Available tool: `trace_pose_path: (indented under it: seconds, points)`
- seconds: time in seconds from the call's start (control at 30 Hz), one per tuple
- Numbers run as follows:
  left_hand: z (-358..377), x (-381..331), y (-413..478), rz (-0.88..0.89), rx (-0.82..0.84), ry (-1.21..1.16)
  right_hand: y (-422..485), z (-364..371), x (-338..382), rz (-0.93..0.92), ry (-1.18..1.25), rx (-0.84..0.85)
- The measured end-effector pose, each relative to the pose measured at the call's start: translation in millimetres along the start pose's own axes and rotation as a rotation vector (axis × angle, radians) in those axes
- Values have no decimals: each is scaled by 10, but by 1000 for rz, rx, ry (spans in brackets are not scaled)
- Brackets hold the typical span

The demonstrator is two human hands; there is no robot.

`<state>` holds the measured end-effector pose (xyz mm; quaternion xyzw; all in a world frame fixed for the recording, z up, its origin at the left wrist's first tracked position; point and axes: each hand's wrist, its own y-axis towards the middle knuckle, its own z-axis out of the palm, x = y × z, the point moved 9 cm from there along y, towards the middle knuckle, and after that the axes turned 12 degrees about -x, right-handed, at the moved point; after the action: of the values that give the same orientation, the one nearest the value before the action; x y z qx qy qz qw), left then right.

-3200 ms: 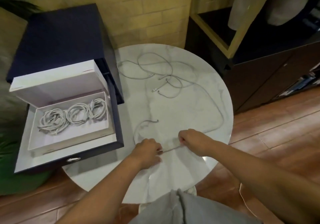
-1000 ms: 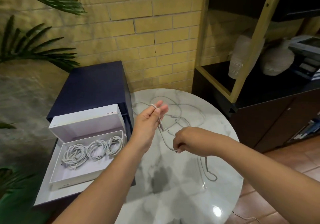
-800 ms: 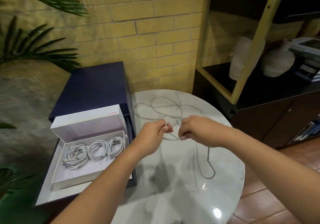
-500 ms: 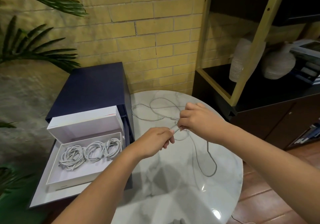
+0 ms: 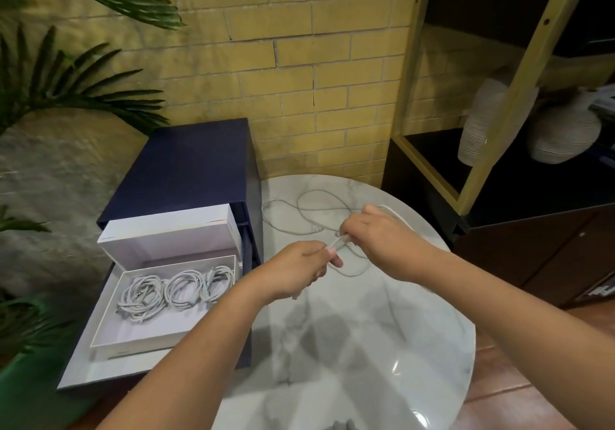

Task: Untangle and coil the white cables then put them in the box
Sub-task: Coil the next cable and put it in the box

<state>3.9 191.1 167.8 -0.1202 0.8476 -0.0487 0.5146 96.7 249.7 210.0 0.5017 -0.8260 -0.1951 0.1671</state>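
I face a yellow brick wall [image 5: 299, 63]; palm fronds [image 5: 83, 77] left, dark shelf unit [image 5: 532, 246] holding pale vases [image 5: 562, 137] right, wooden floor [image 5: 506, 396] below.

I can't see how the white cable [image 5: 337, 242] runs inside my left hand [image 5: 298, 271]; between hands it blurs. My right hand [image 5: 377, 240] covers part of the tangle [image 5: 298, 204]; its plugs are too small to tell.

White cables [image 5: 173, 291]; grey-veined marble table [image 5: 359, 346]; yellow bricks [image 5: 299, 63].
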Motion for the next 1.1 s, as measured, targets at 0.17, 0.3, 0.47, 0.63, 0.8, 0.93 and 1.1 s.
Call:
trace_pose_path:
  seconds: [0.17, 0.3, 0.47, 0.63, 0.8, 0.93, 1.1]
  points:
    - [-2, -154, -42, -45, -11, -542, -51, 46, -235, 274, 229, -17]
    - [-45, -244, -37, -78, -30, -799, -70, 110, -304, 336, 322, -51]
    - [-199, -418, -11, -7, -85, -976, -204, 288, -311, 398, 426, 15]
    - [-262, -470, 31, 66, -212, -987, -315, 564, -165, 567, 528, 220]
    - [-415, -314, 64, 154, -449, -892, -406, 662, 161, 444, 502, 378]
    - [-480, -215, 63, 309, -615, -363, -378, 569, 382, 311, 372, 433]
    - [-314, -76, 82, 401, -539, 244, -238, 352, 394, 182, 168, 387]
